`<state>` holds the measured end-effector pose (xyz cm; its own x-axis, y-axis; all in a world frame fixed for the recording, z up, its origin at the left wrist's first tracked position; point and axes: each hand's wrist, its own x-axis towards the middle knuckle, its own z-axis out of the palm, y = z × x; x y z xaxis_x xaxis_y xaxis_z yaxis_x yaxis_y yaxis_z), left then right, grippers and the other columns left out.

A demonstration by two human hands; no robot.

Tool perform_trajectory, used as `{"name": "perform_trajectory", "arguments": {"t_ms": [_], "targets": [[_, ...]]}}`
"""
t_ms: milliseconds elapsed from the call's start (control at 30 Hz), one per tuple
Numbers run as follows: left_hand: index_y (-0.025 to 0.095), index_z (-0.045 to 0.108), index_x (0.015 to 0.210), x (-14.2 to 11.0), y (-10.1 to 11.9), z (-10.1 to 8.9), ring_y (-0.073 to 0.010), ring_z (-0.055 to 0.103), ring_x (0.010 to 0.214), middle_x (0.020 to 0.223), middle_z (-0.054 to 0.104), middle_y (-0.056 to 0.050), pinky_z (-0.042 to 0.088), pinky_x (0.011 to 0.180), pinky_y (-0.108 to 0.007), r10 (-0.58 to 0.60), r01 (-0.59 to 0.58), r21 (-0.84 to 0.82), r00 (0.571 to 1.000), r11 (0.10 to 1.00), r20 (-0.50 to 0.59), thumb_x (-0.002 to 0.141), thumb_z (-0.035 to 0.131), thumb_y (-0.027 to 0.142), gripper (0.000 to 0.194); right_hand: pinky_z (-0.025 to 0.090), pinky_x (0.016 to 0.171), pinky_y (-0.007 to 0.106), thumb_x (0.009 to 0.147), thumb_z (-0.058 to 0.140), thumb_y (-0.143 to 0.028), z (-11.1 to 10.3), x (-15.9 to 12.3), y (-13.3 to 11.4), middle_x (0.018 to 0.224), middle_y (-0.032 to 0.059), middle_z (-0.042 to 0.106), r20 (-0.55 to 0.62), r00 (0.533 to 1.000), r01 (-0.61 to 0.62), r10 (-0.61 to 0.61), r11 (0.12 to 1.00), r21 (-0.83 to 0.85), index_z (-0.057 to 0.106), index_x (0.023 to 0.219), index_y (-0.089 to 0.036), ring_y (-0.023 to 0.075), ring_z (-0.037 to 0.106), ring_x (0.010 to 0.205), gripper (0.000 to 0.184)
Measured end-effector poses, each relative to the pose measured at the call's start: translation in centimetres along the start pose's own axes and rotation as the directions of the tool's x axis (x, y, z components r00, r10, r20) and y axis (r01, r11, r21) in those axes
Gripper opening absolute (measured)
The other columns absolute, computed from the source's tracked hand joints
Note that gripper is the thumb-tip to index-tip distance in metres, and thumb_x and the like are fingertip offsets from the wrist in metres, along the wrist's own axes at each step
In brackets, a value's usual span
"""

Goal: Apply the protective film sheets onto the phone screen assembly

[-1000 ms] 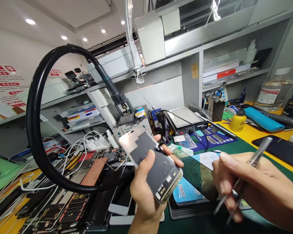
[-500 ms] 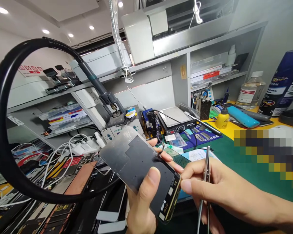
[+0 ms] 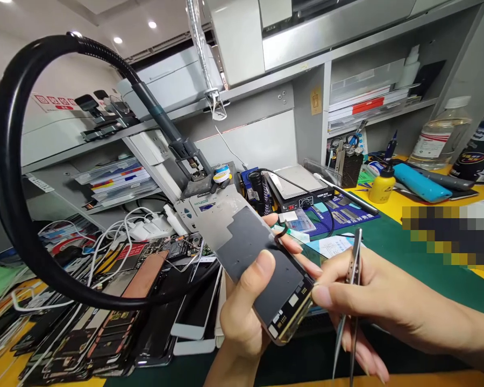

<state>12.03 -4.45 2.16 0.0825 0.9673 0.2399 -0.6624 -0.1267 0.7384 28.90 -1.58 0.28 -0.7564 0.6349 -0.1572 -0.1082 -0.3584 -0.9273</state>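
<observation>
A phone screen panel, dark on its back with a pale upper end, is tilted in my left hand. My left thumb presses on its back and the other fingers support the far edge. A short black flex cable sticks out at that edge. At the lower right corner, the thumb and index finger of my right hand pinch together; whether something thin is between them I cannot make out. Metal tweezers are tucked in that same hand, tips pointing down.
Phone parts and phones lie in rows at left, below a black flexible hose. White cables tangle behind them. A heating plate, a yellow bottle and a clear bottle stand farther back on the green mat.
The view has shifted, so the bench shows farther right and more of the left side appears. Both hands keep their hold on the panel, with the right fingers still at its corner.
</observation>
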Motion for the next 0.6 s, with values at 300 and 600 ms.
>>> {"name": "perform_trajectory", "arguments": {"t_ms": [300, 600], "targets": [[0.025, 0.056, 0.134, 0.20, 0.53, -0.45, -0.0403, 0.071, 0.103, 0.113, 0.072, -0.013, 0.058, 0.080, -0.054, -0.059, 0.059, 0.014, 0.998, 0.998, 0.008, 0.084, 0.065, 0.042, 0.053, 0.049, 0.035, 0.017, 0.086, 0.075, -0.048, 0.07, 0.44, 0.00, 0.048, 0.0063, 0.067, 0.011, 1.000, 0.008, -0.009, 0.999, 0.049, 0.063, 0.059, -0.013, 0.0113, 0.058, 0.031, 0.046], [0.018, 0.060, 0.135, 0.68, 0.90, -0.69, -0.0475, 0.056, 0.126, 0.130, 0.067, -0.018, 0.050, 0.096, -0.063, -0.088, 0.093, -0.089, 0.995, 0.992, 0.054, 0.079, 0.057, 0.047, 0.062, 0.049, 0.034, 0.012, 0.085, 0.079, -0.043, 0.08, 0.34, -0.42, 0.047, 0.0065, 0.066, -0.016, 0.996, 0.089, -0.088, 0.977, 0.195, 0.064, 0.062, -0.011, 0.0104, 0.060, 0.035, 0.042]]}}
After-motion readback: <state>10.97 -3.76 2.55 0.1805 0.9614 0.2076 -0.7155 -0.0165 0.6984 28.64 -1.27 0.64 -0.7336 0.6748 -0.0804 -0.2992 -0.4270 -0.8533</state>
